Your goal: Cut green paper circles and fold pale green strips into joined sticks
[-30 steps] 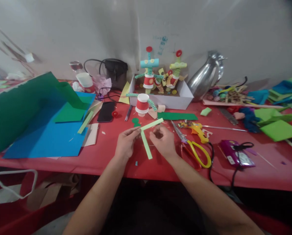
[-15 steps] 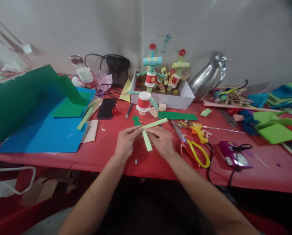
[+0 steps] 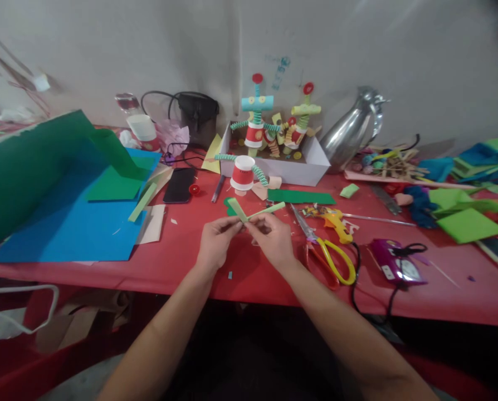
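Light green paper strips [image 3: 238, 209] cross at a corner between my fingertips, one arm pointing up-left and the other up-right. My left hand [image 3: 219, 238] pinches the joint from the left. Opposite it, my right hand [image 3: 273, 238] grips the strips with thumb and fingers. Just behind the strips lie dark green paper circles [image 3: 229, 207], partly covered. Farther back stands a red and white paper cup [image 3: 243, 174] with folded green paper arms. A dark green paper strip [image 3: 301, 196] lies behind my right hand.
Yellow-handled scissors [image 3: 335, 259] and a yellow glue gun [image 3: 336, 223] with a cord lie right of my hands. A white box [image 3: 311, 167] holds paper-cup robots. A phone [image 3: 179, 185] and blue sheets [image 3: 65, 234] are left; a steel jug [image 3: 351, 131] leans behind.
The strip arm that hung down toward me has been folded over and now points away, up-left. Both hands remain pinched at the joint in nearly the same place.
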The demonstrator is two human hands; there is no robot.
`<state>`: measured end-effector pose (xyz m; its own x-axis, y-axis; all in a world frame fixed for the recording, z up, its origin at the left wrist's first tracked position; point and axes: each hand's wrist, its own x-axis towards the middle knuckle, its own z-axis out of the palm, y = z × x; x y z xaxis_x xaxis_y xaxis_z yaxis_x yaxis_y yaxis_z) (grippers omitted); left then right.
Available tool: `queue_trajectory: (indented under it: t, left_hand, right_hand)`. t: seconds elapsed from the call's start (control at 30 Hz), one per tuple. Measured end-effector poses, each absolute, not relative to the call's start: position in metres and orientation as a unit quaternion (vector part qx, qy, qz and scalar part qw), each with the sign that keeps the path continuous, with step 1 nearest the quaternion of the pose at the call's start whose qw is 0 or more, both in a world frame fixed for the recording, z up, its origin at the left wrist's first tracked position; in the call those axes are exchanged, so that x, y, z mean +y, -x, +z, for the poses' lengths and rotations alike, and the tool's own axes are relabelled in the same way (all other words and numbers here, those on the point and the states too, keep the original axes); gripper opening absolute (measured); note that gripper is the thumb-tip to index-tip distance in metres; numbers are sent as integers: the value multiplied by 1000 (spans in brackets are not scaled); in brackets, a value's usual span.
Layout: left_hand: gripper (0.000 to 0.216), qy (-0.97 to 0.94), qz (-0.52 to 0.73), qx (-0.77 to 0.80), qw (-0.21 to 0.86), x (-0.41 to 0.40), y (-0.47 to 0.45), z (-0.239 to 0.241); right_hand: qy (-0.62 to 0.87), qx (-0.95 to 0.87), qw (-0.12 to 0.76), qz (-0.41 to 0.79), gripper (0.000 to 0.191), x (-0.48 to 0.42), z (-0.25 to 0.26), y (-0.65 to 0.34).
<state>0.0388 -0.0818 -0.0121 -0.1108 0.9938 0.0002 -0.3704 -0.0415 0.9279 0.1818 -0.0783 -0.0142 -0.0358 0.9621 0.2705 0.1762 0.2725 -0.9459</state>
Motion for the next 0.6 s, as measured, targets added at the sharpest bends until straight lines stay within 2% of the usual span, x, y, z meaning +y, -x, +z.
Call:
queue_trajectory:
  t: [0.13,0.27,0.37,0.47,0.6]
  left_hand:
    - [25,-359,621,413,561,-83,-40,-10]
    - [24,-330,624,409,578,-81,-39,-8]
    - [24,-310,625,406,591,-80,-37,-8]
    - [23,-302,628,403,593,-79,-37,-8]
    - [25,-310,626,403,591,-80,-40,-8]
  right_hand:
    - [467,-570,535,414,26,-81,-10,-178]
    - [487,-555,550,391,29,-83,-8,-174]
    - [472,-519,560,441,32,-82,-4,-172]
    - [429,-508,550,506,30,-80,-1,-173]
    - [422,-505,549,515,24,-78,0,-175]
